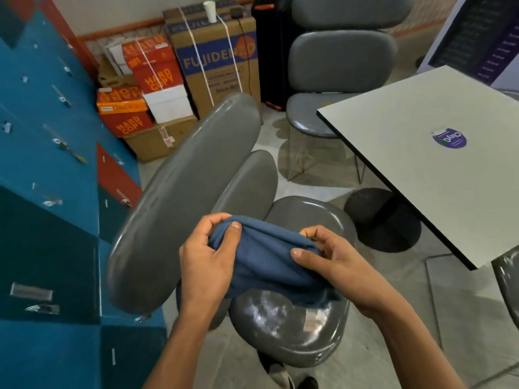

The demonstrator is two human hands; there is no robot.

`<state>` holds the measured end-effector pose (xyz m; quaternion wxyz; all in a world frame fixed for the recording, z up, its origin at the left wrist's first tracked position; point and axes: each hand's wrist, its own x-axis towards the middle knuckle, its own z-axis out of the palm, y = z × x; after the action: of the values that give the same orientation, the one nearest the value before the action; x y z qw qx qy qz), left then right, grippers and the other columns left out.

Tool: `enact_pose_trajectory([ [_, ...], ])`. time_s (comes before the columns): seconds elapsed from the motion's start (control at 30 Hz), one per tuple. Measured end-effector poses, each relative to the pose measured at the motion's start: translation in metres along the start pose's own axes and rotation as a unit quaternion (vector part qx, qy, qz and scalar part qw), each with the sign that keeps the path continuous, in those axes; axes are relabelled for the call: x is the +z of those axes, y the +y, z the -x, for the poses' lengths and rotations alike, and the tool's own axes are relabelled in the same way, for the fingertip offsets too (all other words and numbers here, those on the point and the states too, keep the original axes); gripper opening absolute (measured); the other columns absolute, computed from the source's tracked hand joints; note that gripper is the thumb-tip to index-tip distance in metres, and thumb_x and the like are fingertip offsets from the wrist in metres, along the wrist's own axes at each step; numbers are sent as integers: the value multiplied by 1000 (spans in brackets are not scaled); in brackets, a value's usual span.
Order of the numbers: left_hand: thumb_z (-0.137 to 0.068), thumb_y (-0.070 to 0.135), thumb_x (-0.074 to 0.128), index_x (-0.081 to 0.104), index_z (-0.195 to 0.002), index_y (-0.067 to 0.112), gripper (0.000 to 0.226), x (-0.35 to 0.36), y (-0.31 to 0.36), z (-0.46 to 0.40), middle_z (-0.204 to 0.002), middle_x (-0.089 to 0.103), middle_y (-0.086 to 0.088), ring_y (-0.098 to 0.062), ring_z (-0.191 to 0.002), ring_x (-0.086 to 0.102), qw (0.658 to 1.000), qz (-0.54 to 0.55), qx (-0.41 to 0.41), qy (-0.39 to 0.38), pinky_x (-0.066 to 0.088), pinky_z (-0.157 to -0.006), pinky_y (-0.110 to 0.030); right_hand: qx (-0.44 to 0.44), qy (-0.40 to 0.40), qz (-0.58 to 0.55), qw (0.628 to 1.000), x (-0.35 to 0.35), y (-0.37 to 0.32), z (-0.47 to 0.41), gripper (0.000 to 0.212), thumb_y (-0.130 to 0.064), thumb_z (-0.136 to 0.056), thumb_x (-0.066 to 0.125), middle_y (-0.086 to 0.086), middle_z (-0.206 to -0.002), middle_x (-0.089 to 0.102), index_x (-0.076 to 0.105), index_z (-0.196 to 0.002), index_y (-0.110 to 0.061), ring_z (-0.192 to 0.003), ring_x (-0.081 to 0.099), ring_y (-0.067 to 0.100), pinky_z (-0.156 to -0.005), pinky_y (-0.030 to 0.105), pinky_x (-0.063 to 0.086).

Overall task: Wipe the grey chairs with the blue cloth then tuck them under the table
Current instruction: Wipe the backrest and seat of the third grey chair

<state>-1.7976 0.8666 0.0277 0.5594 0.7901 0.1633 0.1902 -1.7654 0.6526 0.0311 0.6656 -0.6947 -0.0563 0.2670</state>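
While both hands hold it, the blue cloth (264, 262) is bunched up in the air over the seat of the nearest grey chair (292, 327), not touching the seat as far as I can tell. Left hand (207, 262) has its grip clamped on the cloth's left end, thumb on top and fingers curled under the fold. Right hand (334, 262) has its grip clamped on the right end, thumb pressing the front and fingers tucked behind the edge. That chair's seat is glossy with a whitish smear and a small label on it; its two grey back pads (182, 197) rise to the left, tilted, the larger one nearest me. It stands clear of the table (438, 153), out in the open floor, with the table's corner to its right and the black round base (382, 220) just beyond the seat. I see a round purple sticker (449, 138) on the table top. A second grey chair (337, 74) sits at the table's far side, seat partly under the edge. Another grey seat edge (508, 284) shows at far right under the table corner. Blue and red lockers (50, 153) run along the left, cardboard boxes (213, 60) and orange paper boxes (146, 88) are stacked against the back wall, a white cup (210, 11) on top.
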Motion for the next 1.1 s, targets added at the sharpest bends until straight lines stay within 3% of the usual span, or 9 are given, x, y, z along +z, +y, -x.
enact_pose_trajectory([
  [0.07,-94,18,71,67,-92,38,20,-13,-2,12,-89,71,24,1,-89,67,1000,-19,-1,11,48,-73,-7,4,-12,13,1000,9,6,6,17,-20,-95,70,16,-96,69,61,-108,-15,-85,64,18,-80,37,52],
  [0.23,-92,19,73,67,-91,42,23,-49,-7,35,-90,70,28,4,-90,67,997,-70,5,32,51,-77,-9,-5,-6,16,1000,42,21,15,15,-19,-97,67,0,-84,63,58,-107,-11,-78,59,11,-76,29,48],
  [0.33,-93,20,74,68,-93,40,21,-70,-5,36,-90,70,28,5,-90,67,997,-70,-6,39,53,-77,-13,-22,4,24,999,60,21,15,10,-23,-99,64,-1,-79,61,58,-104,-17,-76,57,13,-75,34,48],
  [0.6,-88,26,78,68,-101,36,19,-132,-12,-9,-93,71,11,-9,-88,68,990,-109,-16,86,54,-76,-28,-50,-12,23,998,116,-2,-24,9,-25,-101,61,5,-73,56,58,-106,-18,-72,52,16,-73,34,41],
  [0.8,-89,31,75,66,-101,37,17,-187,-39,-67,-90,68,14,-16,-86,66,983,-151,-51,94,57,-81,-41,-49,-15,25,998,181,-11,-90,4,-23,-99,63,3,-67,49,60,-98,-22,-68,46,17,-68,32,39],
  [0.93,-91,38,70,65,-107,38,17,-195,-60,-107,-96,68,14,-22,-95,65,977,-195,-53,61,54,-83,-39,-38,75,43,996,202,-11,-140,5,-19,-95,66,-15,-56,49,63,-93,-21,-55,43,4,-59,20,37],
  [1.1,-94,42,65,61,-123,38,30,-182,-76,-134,-126,61,4,-29,-119,55,960,-278,-32,-24,49,-99,-50,-25,175,112,978,204,-3,-174,6,-21,-90,71,-7,-86,70,68,-94,-24,-80,64,7,-80,23,50],
])
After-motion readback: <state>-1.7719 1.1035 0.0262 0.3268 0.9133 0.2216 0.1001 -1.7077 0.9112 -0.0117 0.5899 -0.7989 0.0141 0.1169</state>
